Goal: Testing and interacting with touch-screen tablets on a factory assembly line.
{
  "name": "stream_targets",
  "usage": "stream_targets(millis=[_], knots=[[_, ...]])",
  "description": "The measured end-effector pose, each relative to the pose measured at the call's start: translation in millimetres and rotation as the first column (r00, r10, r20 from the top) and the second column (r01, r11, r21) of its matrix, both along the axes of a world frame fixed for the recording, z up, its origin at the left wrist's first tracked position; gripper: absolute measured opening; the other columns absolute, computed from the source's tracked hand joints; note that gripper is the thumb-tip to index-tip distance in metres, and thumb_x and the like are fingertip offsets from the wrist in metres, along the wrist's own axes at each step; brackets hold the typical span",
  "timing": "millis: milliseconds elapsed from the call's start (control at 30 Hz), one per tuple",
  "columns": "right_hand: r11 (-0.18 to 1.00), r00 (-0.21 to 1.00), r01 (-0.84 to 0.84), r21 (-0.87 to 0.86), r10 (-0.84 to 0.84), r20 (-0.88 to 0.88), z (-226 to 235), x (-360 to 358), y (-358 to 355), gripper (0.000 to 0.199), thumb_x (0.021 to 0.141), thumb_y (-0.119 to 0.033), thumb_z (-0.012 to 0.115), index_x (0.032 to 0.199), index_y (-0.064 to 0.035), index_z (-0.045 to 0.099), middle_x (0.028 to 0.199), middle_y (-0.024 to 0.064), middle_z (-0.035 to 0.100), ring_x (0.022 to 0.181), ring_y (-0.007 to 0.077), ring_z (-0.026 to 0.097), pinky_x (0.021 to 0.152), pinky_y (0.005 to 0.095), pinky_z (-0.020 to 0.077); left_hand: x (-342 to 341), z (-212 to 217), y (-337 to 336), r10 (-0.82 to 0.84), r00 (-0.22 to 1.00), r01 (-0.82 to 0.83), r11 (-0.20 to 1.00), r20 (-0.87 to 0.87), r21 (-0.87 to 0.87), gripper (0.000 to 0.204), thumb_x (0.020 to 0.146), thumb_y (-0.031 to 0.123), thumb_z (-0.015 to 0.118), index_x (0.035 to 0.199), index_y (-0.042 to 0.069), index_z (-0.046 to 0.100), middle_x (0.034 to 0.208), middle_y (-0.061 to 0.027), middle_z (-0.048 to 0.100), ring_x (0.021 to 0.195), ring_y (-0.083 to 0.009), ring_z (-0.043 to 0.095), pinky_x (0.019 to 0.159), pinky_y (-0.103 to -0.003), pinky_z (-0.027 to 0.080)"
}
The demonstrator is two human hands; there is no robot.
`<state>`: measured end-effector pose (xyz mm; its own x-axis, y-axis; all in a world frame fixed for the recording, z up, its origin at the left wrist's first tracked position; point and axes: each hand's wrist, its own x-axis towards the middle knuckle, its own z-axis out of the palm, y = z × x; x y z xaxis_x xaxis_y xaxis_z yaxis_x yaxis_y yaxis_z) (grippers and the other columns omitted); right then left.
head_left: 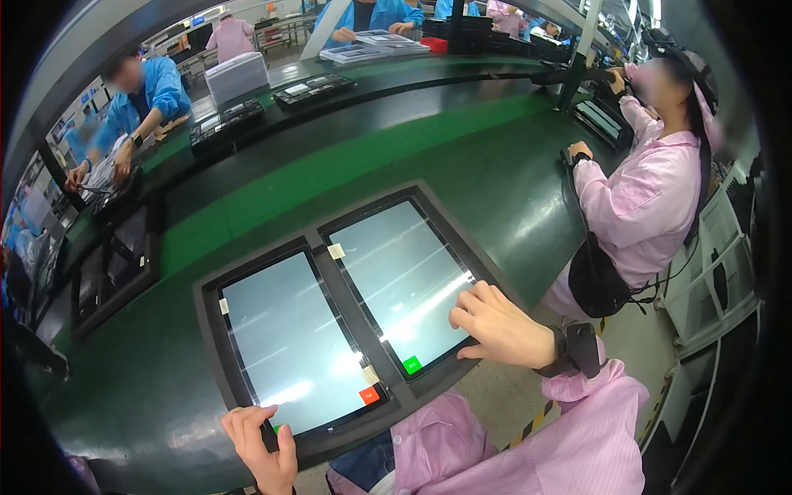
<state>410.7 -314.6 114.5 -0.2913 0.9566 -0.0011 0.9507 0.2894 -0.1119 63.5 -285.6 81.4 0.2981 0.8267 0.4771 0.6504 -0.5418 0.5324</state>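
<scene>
A dark tray [318, 247] on the green bench holds two glossy screen panels side by side. My left hand [260, 445] grips the tray's near edge below the left panel [289, 338], thumb on its rim near a small green sticker. My right hand [499, 326] rests on the near right corner of the right panel [404, 276], fingers curled on the glass. An orange tag [369, 395] sits at the left panel's near corner, a green tag [412, 364] at the right panel's. Pale tape tabs [336, 251] mark the far corners.
A person in a pink coat [643, 198] sits at the bench on my right. A person in blue [144, 95] works at far left. More dark trays [115, 264] lie to the left, further trays [227, 124] and a white stack [237, 76] on the far belt.
</scene>
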Motion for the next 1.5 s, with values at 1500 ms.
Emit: stream_targets(millis=[1500], knots=[[0.482,0.794,0.592,0.646,-0.211,-0.571,-44.5,19.2,35.5,0.011,0.071,0.002,0.066,0.077,-0.0012,0.058,0.082,0.0085,0.058,0.083,0.026,0.051,0.073,0.0347,0.0415,-20.2,-12.9,13.7,-0.206,0.975,0.186,0.958,-0.077,-0.218,0.032,0.061,0.005,0.079,0.089,0.007,0.064,0.089,-0.0052,0.056,0.089,-0.0281,0.048,0.078,-0.037,0.04]])
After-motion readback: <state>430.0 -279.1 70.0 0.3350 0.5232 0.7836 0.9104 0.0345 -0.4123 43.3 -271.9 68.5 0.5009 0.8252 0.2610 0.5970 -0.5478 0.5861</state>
